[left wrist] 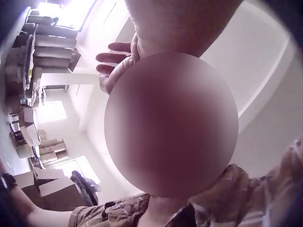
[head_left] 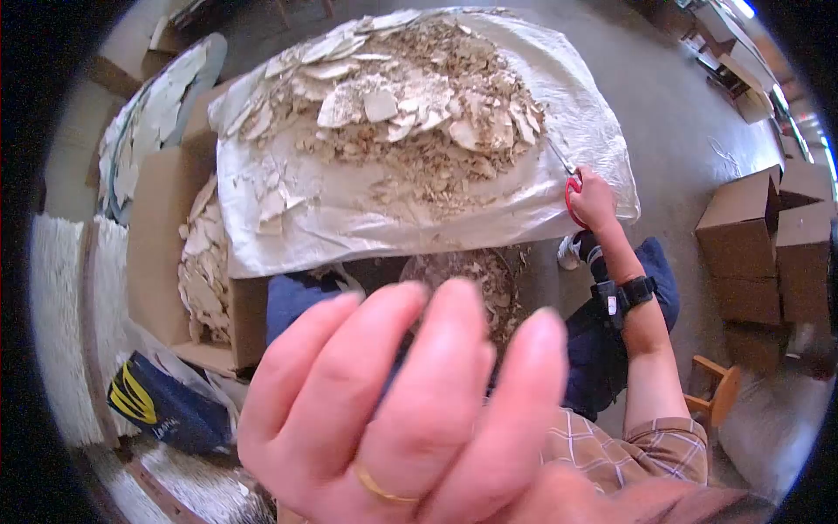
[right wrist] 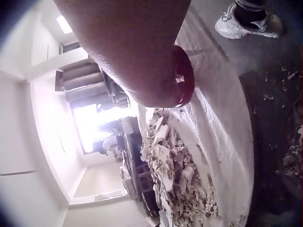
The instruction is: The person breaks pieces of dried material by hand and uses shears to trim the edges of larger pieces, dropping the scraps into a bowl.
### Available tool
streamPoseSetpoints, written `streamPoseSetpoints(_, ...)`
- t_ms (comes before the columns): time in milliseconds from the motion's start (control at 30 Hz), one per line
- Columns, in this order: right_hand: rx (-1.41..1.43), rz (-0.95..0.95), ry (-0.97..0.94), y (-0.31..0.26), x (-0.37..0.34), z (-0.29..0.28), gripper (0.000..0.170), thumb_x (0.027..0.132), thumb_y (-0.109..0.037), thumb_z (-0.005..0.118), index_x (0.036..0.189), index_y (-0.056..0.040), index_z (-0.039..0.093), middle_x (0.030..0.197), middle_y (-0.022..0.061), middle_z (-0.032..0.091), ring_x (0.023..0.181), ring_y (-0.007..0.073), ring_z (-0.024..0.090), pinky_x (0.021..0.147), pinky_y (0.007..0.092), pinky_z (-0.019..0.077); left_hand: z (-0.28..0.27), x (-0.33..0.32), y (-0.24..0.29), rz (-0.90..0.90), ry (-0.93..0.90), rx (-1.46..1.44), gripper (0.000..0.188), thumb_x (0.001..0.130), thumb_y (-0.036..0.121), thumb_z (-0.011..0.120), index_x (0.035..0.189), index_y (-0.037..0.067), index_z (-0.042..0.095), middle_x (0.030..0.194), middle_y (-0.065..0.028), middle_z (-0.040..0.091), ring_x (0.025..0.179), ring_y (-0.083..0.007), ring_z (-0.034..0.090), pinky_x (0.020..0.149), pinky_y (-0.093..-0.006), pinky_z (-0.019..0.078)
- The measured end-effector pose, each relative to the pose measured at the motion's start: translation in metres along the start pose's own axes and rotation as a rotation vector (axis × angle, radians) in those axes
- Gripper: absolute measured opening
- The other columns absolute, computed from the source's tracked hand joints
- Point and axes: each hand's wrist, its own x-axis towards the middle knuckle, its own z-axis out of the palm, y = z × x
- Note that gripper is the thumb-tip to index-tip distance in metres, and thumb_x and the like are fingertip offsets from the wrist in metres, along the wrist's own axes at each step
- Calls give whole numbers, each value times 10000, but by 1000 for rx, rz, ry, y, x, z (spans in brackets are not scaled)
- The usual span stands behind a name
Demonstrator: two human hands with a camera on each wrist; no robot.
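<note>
Close in front of the head camera is my left hand, raised, with its fingers loosely bent and a gold ring on one of them. Nothing shows in it; the left wrist view catches its fingers beside a blurred disc. My right hand grips red-handled scissors at the right side of a white cloth, blades pointing toward the heap. On that cloth lies a broad heap of pale, flat, flaky pieces mixed with brownish crumbs. In the right wrist view, the red handle shows beyond the forearm.
A cardboard box with more pale pieces stands on the left, a dark blue bag before it. Behind is a round tray of pale sheets. Cardboard boxes and a wooden stool are at right.
</note>
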Motion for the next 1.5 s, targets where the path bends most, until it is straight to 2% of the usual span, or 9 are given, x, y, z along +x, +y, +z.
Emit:
streamPoseSetpoints(200, -53, -33, 87, 3, 1, 1, 270, 722, -181, 541, 959, -54, 517, 876, 188, 583, 781, 331, 593, 674, 416, 479, -22, -18, 7, -108, -128, 101, 222, 703, 39, 601, 891, -22, 500, 777, -153, 578, 679, -277, 567, 611, -354, 471)
streamPoseSetpoints(300, -62, 6, 32, 3, 0, 0, 350, 697, -149, 556, 1028, -51, 504, 895, 174, 593, 805, 320, 591, 684, 409, 472, -11, -81, -6, -220, 535, -117, 365, 824, 334, 466, 793, -23, 534, 689, -140, 547, 614, -237, 533, 586, -304, 436)
streamPoseSetpoints(367, -159, -46, 15, -2, 1, -4, 250, 727, -141, 521, 959, -50, 516, 873, 185, 584, 773, 322, 597, 656, 410, 483, 7, -38, -10, -164, 378, -249, 167, 689, 37, 591, 855, 15, 591, 761, -112, 588, 628, -197, 564, 555, -293, 468)
streamPoseSetpoints(433, -151, -42, 3, -7, 0, -9, 227, 732, -123, 504, 944, -47, 528, 875, 185, 585, 777, 324, 598, 670, 410, 480, 51, -27, -34, -401, 207, -271, 175, 701, 16, 592, 876, 14, 584, 776, -118, 593, 603, -190, 566, 550, -272, 454)
streamPoseSetpoints(533, -197, 2, -119, -17, -3, -25, 187, 739, -129, 510, 898, -40, 550, 917, 174, 582, 828, 322, 586, 725, 414, 465, 141, -40, -92, -604, -270, -407, 177, 726, 115, 594, 896, 64, 596, 852, -93, 595, 678, -207, 596, 625, -313, 463)
streamPoseSetpoints(700, 34, -220, -120, -25, -11, -30, 238, 732, -159, 556, 937, -38, 548, 934, 160, 572, 900, 313, 553, 766, 401, 451, 239, -75, -116, -545, -612, -116, 273, 727, 206, 629, 968, 93, 571, 904, -104, 557, 837, -271, 571, 726, -374, 463)
streamPoseSetpoints(833, 166, -470, -128, -54, -20, -24, 277, 737, -107, 544, 1004, -36, 536, 955, 144, 560, 903, 308, 544, 763, 382, 454, 270, -68, -106, -576, -586, -223, 224, 712, 164, 602, 904, 58, 556, 919, -135, 543, 849, -314, 561, 735, -399, 464)
streamPoseSetpoints(1167, 198, -634, -223, -107, -35, -5, 266, 687, 15, 476, 949, -3, 511, 942, 155, 526, 927, 302, 514, 764, 384, 449, 275, -75, -100, -443, -727, -445, 287, 695, 195, 654, 935, 61, 570, 946, -119, 536, 846, -295, 558, 742, -376, 450)
streamPoseSetpoints(1500, 236, -727, -25, -124, -28, 34, 483, 664, 43, 495, 1143, 7, 442, 1123, 173, 462, 1048, 316, 444, 860, 383, 401, 241, -129, -166, -741, -645, -39, 464, 690, 195, 654, 1105, 91, 477, 1063, -175, 472, 929, -344, 527, 796, -402, 446)
